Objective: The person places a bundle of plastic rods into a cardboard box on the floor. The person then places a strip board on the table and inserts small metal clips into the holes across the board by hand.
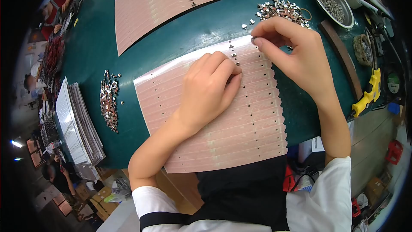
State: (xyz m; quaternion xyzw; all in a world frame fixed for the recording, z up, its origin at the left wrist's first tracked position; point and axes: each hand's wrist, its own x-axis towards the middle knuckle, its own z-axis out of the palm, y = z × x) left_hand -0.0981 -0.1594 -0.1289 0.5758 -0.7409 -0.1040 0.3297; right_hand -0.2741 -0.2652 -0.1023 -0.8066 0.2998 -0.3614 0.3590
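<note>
Item: one pink sheet (223,133), lying in front of the person on the green table (90,53), its near edge overhanging.
Item: small metal clips (234,55), standing in a short row near the sheet's far edge; dark holes are continuing the line nearer the body.
Item: left hand (210,86), resting on the sheet, fingers curling, thumb and forefinger closing beside the nearest clip; whether they are gripping it, one cannot tell.
Item: right hand (296,53), hovering by the sheet's far right corner, thumb and forefinger clamping on a small dark piece (256,41).
Item: loose clips (279,10), lying heaped beyond the right hand; a second heap (109,99) is lying left of the sheet.
Item: second sheet (146,8), lying farther off, bearing its own clip row.
Step, as judged: the hands are appearing to handle small parts at the row.
Next move, as judged: calling for a steady sheet, a light pinch and close alignment with a hole.
</note>
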